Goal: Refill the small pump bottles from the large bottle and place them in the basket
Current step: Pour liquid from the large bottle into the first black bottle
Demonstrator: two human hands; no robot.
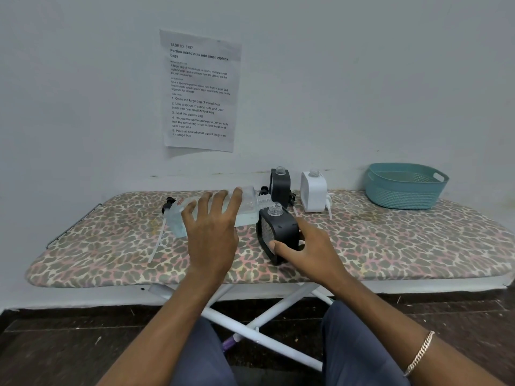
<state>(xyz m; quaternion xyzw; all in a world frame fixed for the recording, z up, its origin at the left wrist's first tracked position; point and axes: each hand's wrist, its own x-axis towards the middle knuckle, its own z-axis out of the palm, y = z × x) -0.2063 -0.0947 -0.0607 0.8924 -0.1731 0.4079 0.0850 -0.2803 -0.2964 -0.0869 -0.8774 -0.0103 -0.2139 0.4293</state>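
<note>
My left hand (213, 227) grips the large clear bottle (248, 207), tipped on its side with its open neck over the mouth of a small black bottle (276, 229). My right hand (303, 246) holds that black bottle upright by its lower right side. Its pump is off. Behind stand a second black bottle (280, 185) and a white bottle (313, 192), both with open necks. A black pump (168, 205) with its tube lies left of the large bottle. A white pump (328, 203) lies by the white bottle. The teal basket (404, 190) sits at the far right.
Everything rests on an ironing board with a leopard-print cover (390, 240) against a pale wall. A printed sheet (200, 90) hangs on the wall. The board's white legs (250, 330) cross in front of my knees over a dark floor.
</note>
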